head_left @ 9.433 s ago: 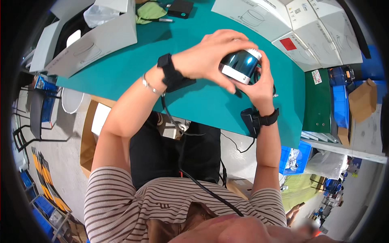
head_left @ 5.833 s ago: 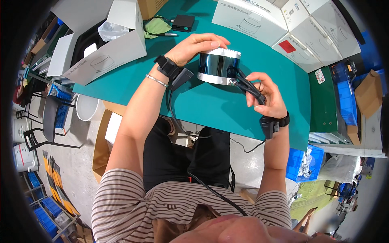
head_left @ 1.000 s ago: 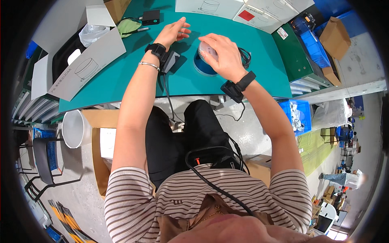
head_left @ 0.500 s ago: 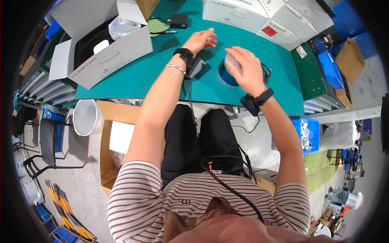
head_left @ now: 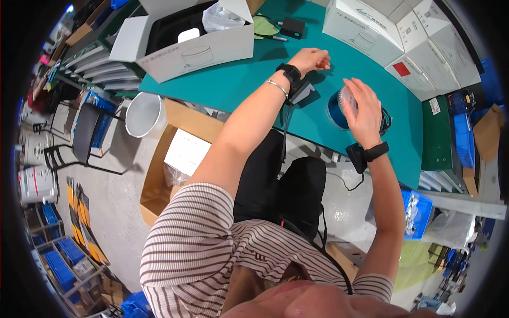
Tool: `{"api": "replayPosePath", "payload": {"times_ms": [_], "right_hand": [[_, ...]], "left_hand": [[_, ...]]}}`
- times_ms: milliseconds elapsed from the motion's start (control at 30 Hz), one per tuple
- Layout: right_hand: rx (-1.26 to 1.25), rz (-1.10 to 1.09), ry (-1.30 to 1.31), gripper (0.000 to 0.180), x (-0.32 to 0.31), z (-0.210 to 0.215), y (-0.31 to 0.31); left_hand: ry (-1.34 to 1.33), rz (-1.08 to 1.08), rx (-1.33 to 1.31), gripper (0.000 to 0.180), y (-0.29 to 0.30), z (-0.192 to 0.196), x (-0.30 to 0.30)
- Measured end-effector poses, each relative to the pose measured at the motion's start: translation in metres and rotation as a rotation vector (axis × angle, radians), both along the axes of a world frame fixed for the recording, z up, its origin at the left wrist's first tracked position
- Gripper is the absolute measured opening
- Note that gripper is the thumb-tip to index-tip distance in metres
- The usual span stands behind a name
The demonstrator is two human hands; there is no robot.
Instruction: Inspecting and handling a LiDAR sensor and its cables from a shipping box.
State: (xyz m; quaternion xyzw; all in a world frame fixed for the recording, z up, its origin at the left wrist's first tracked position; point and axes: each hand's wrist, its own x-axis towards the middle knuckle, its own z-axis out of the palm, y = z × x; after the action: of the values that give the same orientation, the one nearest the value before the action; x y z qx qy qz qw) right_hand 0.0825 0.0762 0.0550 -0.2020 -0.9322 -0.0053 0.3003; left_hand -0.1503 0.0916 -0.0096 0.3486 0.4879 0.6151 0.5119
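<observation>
My right hand (head_left: 365, 111) is around the side and top of a short cylinder-shaped sensor (head_left: 335, 108) with a ribbed silvery upper part and a blue base. The sensor stands upright on the green tabletop, its right side hidden by my fingers; a coiled black cable (head_left: 386, 121) lies beside it. My left hand (head_left: 313, 61) is above the table, left of the sensor, fingers curled in. Whatever it might hold is hidden. Below that wrist is a dark grey block (head_left: 303, 95) with a cable hanging off the table edge.
An opened white box (head_left: 212, 57) with black foam and a plastic bag sits at the left. Closed white boxes (head_left: 366, 34) stand at the far right. A small black box (head_left: 292, 28) and a green cloth (head_left: 263, 26) lie behind. Below are a white bin (head_left: 144, 114) and a carton (head_left: 154, 183).
The view has swung, so the table and boxes appear shifted to the right and tilted. My left fingers are curled more tightly. My right hand remains at the sensor.
</observation>
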Motion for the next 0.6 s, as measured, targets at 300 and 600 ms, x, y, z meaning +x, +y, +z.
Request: {"api": "replayPosePath", "payload": {"times_ms": [300, 600], "right_hand": [[-0.011, 0.002, 0.059, 0.042, 0.002, -0.014, 0.011], [-0.023, -0.026, 0.226, 0.049, 0.08, -0.027, -0.022]], "left_hand": [[0.239, 0.124, -0.047, 0.021, -0.011, -0.006, 0.006], [0.233, 0.157, -0.071, 0.022, -0.044, -0.015, 0.012]]}}
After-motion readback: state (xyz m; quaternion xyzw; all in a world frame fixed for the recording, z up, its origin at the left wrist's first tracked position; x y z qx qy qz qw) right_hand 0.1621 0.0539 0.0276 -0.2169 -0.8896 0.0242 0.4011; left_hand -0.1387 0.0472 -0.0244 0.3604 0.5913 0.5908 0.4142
